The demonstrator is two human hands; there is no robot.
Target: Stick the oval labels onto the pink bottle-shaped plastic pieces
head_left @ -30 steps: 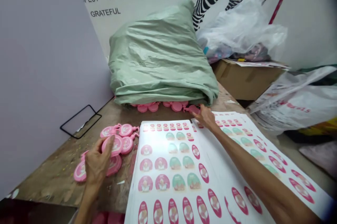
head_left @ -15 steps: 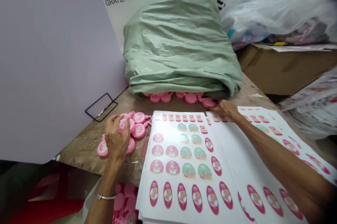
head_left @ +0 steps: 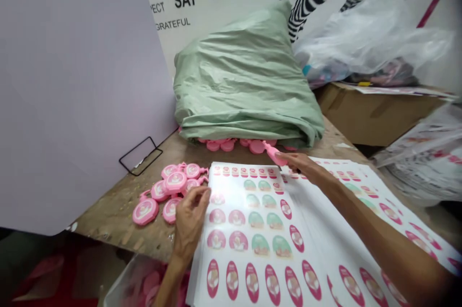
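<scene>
My right hand (head_left: 305,165) grips a pink round plastic case with a narrow tail (head_left: 275,154), held tilted just above the top edge of the sticker sheets. My left hand (head_left: 190,223) is at the left edge of the front sticker sheet (head_left: 231,177), thumb and fingertips drawn together; what they pinch, if anything, is too small to see. That sheet carries pink oval, pink dome and green dome stickers, with bare gaps at upper left. Left of it, several pink cases with round labels (head_left: 175,182) lie in a loose pile on the wooden table (head_left: 119,211).
A green sack (head_left: 245,85) stands at the back, with more pink cases (head_left: 220,145) under its front edge. A black wire frame (head_left: 140,155) lies by the pale panel (head_left: 86,95). Below the table edge is a bag of pink cases (head_left: 144,283). A cardboard box (head_left: 375,109) stands right.
My right hand has drawn a pink case away from the sack's front edge, towards me. My left hand has left the labelled pile and moved right to the sheet's edge. The view has tilted up.
</scene>
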